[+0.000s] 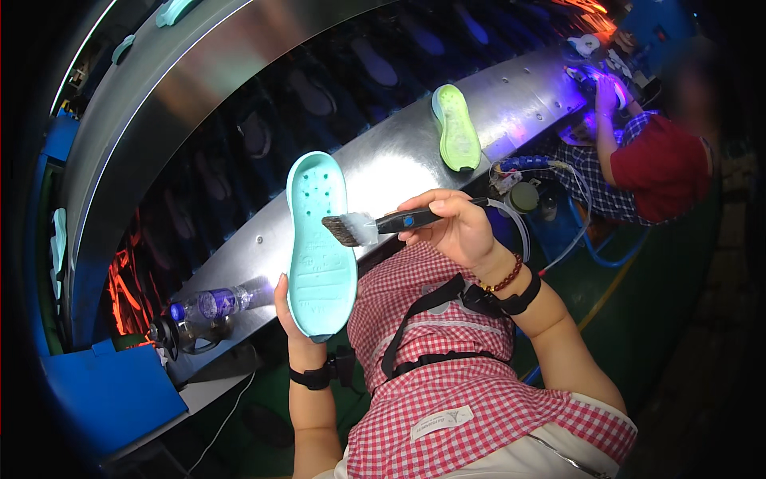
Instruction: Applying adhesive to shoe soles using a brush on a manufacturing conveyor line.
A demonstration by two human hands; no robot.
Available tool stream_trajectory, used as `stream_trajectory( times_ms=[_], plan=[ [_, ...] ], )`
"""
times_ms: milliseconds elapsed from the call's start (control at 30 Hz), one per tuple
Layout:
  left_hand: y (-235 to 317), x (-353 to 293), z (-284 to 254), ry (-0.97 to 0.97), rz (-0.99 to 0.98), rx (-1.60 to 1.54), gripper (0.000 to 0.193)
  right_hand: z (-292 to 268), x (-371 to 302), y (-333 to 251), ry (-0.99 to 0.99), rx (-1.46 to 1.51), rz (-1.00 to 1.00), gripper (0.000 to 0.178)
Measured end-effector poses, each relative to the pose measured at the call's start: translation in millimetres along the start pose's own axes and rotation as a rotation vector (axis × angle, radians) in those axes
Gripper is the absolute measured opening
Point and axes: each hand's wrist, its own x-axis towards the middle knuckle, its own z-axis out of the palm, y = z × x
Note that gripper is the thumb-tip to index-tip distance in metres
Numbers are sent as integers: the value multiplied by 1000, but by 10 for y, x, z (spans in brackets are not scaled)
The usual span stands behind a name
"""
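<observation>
A light turquoise shoe sole (322, 275) stands nearly upright in my left hand (300, 339). That hand grips it near its lower end, the thumb along the left edge and the other fingers hidden behind. In my right hand (461, 230) is a flat brush (392, 223) with a black handle, held between thumb and fingers. Its dark bristles lie over the middle right of the sole's inner face; whether they touch I cannot tell. Farther off, a yellow-green sole (456, 132) with a dark tip rests on the metal ledge (383, 172).
Beyond the ledge, several soles sit in a dark conveyor with a red-orange glow (128, 295). Plastic bottles (214, 303) lie at the ledge's left end beside a blue box (112, 391). At the right, a co-worker in a red top (666, 168) works under violet light, near a hose (586, 195).
</observation>
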Motion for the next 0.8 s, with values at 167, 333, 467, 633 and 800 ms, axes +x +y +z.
stream_trajectory(
  times_ms=[167, 333, 467, 633, 800],
  plan=[
    [-14, -4, 77, -84, -46, -25, 65, -99, -9, 3, 47, 67, 81, 37],
    [-2, 16, 32, -7, -85, -52, 64, -123, -12, -1, 41, 116, 96, 37],
    [5, 32, 28, 52, -93, -58, 62, -139, -25, -34, 110, 88, 86, 38],
    [-21, 43, 155, 101, -105, -70, 58, -11, -39, 34, 18, 3, 117, 29],
    [-96, 139, 251, 139, -69, -85, 52, 277, -173, 221, -109, -381, 115, 18]
  ],
)
